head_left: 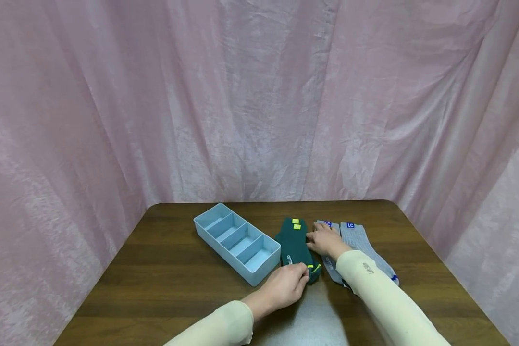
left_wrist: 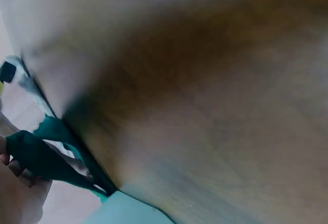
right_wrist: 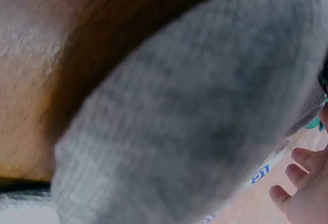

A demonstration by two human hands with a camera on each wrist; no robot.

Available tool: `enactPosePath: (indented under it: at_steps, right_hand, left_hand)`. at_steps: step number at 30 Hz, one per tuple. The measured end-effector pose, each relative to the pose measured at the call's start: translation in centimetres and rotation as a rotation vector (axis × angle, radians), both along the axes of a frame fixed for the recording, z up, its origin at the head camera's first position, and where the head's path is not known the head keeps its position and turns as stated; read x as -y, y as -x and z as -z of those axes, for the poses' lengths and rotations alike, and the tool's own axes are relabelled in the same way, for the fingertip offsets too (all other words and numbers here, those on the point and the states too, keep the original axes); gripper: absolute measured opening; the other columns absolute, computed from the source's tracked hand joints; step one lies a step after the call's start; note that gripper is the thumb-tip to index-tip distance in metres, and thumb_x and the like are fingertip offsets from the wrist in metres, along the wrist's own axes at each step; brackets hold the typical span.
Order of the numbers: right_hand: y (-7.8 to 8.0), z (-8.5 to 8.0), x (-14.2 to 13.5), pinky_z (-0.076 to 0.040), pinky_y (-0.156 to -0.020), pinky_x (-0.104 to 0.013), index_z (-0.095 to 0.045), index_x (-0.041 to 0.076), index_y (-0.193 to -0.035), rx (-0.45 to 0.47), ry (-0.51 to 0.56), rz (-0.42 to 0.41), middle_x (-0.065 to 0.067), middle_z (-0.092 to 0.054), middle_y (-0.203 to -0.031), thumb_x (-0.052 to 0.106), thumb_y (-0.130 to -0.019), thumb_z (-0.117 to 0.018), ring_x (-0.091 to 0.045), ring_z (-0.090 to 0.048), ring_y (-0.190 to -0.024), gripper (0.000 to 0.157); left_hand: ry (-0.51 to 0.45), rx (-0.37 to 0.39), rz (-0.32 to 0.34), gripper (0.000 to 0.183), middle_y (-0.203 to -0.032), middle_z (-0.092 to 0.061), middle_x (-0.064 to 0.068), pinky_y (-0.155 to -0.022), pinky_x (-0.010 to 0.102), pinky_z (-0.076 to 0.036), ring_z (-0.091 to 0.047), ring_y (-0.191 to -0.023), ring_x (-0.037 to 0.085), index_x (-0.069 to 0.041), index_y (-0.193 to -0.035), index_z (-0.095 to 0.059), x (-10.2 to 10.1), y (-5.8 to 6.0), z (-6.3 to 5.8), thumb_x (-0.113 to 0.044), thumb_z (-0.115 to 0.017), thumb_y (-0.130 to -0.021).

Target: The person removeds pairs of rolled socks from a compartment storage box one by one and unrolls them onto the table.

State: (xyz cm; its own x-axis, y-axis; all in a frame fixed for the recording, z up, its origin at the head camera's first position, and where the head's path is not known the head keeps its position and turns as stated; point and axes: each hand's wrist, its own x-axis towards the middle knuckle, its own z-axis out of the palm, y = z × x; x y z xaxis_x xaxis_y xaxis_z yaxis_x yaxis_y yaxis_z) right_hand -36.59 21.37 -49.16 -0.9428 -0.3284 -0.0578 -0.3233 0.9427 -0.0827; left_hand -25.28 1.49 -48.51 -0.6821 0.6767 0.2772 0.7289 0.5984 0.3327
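Note:
A pair of dark green socks (head_left: 293, 242) with yellow tags lies flat near the middle of the table. My left hand (head_left: 284, 284) pinches their near end; in the left wrist view a lifted part of a green sock (left_wrist: 41, 155) is between its fingers. My right hand (head_left: 326, 240) is over the left grey sock (head_left: 331, 270), fingertips beside the green socks' right edge. Its fingers look spread and loosely bent in the right wrist view, where a blurred grey sock (right_wrist: 189, 101) fills much of the picture. Another grey sock (head_left: 363, 245) with a blue label lies further right.
Left of the green socks stands a light blue box (head_left: 225, 250) set at a slant, its several compartments holding nothing. Everything is on a dark brown wooden table (head_left: 155, 274). A pink curtain (head_left: 259, 105) hangs behind the table's far edge.

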Motion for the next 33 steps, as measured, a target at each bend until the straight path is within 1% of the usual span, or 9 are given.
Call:
enactPosePath:
  at_steps: [5, 10, 13, 16, 19, 21, 24, 27, 33]
  right_hand:
    - [0.2, 0.3, 0.2, -0.028, -0.108, -0.063, -0.066, 0.005, -0.127, -0.018, -0.066, 0.03, -0.025, -0.038, -0.151, 0.029, -0.098, -0.06, -0.043, -0.03, -0.141, 0.037]
    - [0.7, 0.5, -0.4, -0.025, -0.11, -0.064, -0.063, 0.006, -0.133, 0.003, -0.063, 0.043, -0.024, -0.035, -0.153, 0.013, -0.095, -0.057, -0.043, -0.028, -0.142, 0.039]
    - [0.8, 0.2, -0.6, -0.023, -0.11, -0.065, -0.06, 0.012, -0.138, -0.003, -0.015, -0.009, -0.024, -0.034, -0.154, 0.017, -0.1, -0.055, -0.044, -0.026, -0.142, 0.039]
    - [0.8, -0.5, -0.4, -0.03, -0.109, -0.061, -0.064, 0.009, -0.133, -0.058, 0.084, -0.112, -0.021, -0.046, -0.147, 0.022, -0.102, -0.055, -0.042, -0.037, -0.138, 0.034]
    - [0.4, -1.1, 0.4, -0.042, -0.102, -0.054, -0.069, 0.005, -0.123, -0.047, 0.196, -0.227, -0.016, -0.062, -0.131, 0.017, -0.103, -0.053, -0.037, -0.054, -0.124, 0.029]
    - [0.0, -1.3, 1.2, -0.046, -0.098, -0.051, -0.071, 0.004, -0.12, 0.016, 0.235, -0.263, -0.014, -0.067, -0.123, 0.019, -0.104, -0.05, -0.035, -0.06, -0.117, 0.031]
    - [-0.6, -1.5, 2.1, -0.042, -0.102, -0.052, -0.066, 0.003, -0.128, 0.137, 0.237, -0.198, -0.014, -0.064, -0.128, 0.034, -0.107, -0.039, -0.036, -0.056, -0.123, 0.046]
    - [-0.7, -1.7, 2.6, -0.034, -0.109, -0.054, -0.057, 0.002, -0.139, 0.201, 0.221, -0.099, -0.016, -0.055, -0.14, 0.046, -0.108, -0.028, -0.038, -0.046, -0.133, 0.061]
    - [0.3, -1.1, 2.1, -0.021, -0.113, -0.059, -0.043, 0.004, -0.149, 0.238, 0.176, -0.067, -0.016, -0.041, -0.152, 0.046, -0.108, -0.024, -0.04, -0.033, -0.141, 0.062]
  left_hand:
    - [0.036, -0.033, 0.088, 0.01, -0.073, -0.05, -0.014, -0.056, 0.015, -0.039, -0.048, -0.064, -0.003, -0.019, -0.09, -0.057, 0.6, -2.0, -0.3, -0.019, -0.059, -0.099]
    - [0.047, 0.019, 0.196, 0.011, -0.074, -0.052, -0.016, -0.055, 0.01, -0.037, -0.045, -0.062, -0.009, -0.02, -0.089, -0.058, 1.2, -3.9, -0.3, -0.019, -0.058, -0.1]
    - [0.043, 0.062, 0.278, 0.011, -0.075, -0.053, -0.017, -0.056, 0.007, -0.037, -0.044, -0.062, -0.013, -0.02, -0.091, -0.059, 1.5, -4.7, 0.0, -0.018, -0.057, -0.101]
    - [0.05, 0.075, 0.341, 0.012, -0.079, -0.055, -0.018, -0.06, 0.005, -0.039, -0.044, -0.066, -0.015, -0.02, -0.093, -0.061, 1.9, -5.0, 0.2, -0.022, -0.055, -0.103]
    - [0.068, 0.095, 0.34, 0.02, -0.095, -0.063, -0.016, -0.074, 0.007, -0.044, -0.053, -0.084, -0.013, -0.02, -0.101, -0.067, 2.3, -4.7, 0.5, -0.03, -0.05, -0.105]
    - [0.12, 0.107, 0.316, 0.03, -0.114, -0.065, -0.011, -0.087, 0.014, -0.046, -0.056, -0.104, -0.006, -0.018, -0.113, -0.069, 2.7, -4.3, 0.6, -0.037, -0.047, -0.105]
    - [0.259, 0.126, 0.314, 0.046, -0.14, -0.055, -0.004, -0.102, 0.025, -0.043, -0.049, -0.129, 0.008, -0.017, -0.132, -0.064, 3.1, -4.1, 0.9, -0.047, -0.041, -0.105]
    - [0.393, 0.109, 0.378, 0.052, -0.147, -0.049, -0.003, -0.104, 0.024, -0.041, -0.043, -0.135, 0.01, -0.02, -0.139, -0.06, 3.3, -4.3, 0.9, -0.052, -0.039, -0.104]
    - [0.43, -0.001, 0.535, 0.034, -0.14, -0.056, -0.005, -0.1, 0.015, -0.039, -0.048, -0.129, 0.005, -0.019, -0.132, -0.066, 3.2, -5.3, 0.5, -0.033, -0.055, -0.103]
